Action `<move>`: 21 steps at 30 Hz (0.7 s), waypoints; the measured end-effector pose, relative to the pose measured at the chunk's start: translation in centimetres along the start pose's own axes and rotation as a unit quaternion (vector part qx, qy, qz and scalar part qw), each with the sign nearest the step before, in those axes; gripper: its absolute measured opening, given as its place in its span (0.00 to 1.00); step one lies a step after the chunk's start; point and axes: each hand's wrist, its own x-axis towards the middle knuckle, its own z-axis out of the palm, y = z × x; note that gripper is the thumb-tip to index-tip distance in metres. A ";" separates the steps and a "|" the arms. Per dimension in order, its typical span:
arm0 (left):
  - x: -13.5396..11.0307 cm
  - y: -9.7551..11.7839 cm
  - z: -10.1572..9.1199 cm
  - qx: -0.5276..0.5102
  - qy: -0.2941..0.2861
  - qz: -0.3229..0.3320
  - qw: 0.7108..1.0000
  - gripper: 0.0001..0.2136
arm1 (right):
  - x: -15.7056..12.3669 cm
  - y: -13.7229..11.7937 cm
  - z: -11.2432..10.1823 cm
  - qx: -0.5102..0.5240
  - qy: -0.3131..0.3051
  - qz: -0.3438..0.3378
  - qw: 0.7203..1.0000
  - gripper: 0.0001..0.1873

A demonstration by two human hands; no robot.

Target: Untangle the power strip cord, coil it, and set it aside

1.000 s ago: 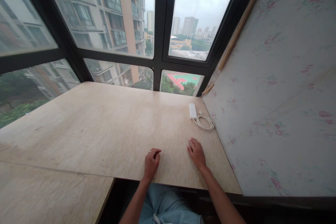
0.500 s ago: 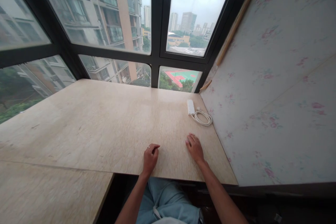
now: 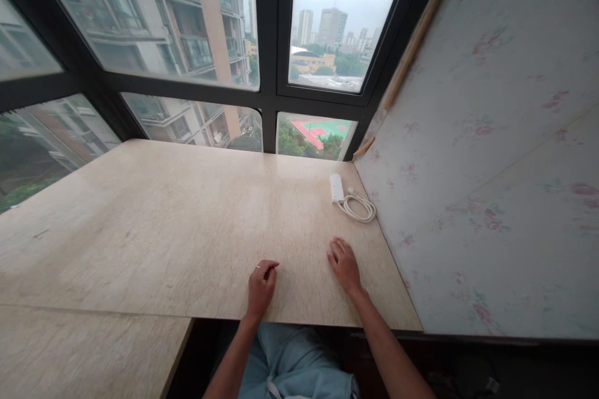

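Note:
Both of my hands rest on a pale wooden tabletop point(image 3: 178, 224) near its front edge. My left hand point(image 3: 260, 287) has its fingers curled under loosely, a ring on one finger, and nothing shows inside it. My right hand point(image 3: 344, 265) lies flat with the fingers stretched out, palm down on the wood, holding nothing. A white power strip point(image 3: 336, 187) with its coiled white cable point(image 3: 358, 207) lies further back on the right, well beyond my right hand.
A floral-patterned wall panel point(image 3: 477, 156) bounds the table on the right. Dark-framed windows point(image 3: 269, 75) close off the back and left. A second wooden board point(image 3: 84, 355) joins at the lower left. My lap in light blue jeans point(image 3: 299, 361) is below the table edge.
The view has drifted slightly down and to the right. My hands have stayed on the tabletop in nearly the same pose.

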 end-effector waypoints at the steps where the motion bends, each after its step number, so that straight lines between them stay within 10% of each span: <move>1: 0.0 0.0 0.0 0.001 -0.001 0.000 1.000 0.09 | 0.0 0.0 0.0 0.000 -0.001 0.000 1.000 0.20; 21: 0.5 0.5 0.0 0.021 0.016 -0.026 0.999 0.10 | 0.1 -0.2 -0.3 0.038 0.007 0.014 0.999 0.19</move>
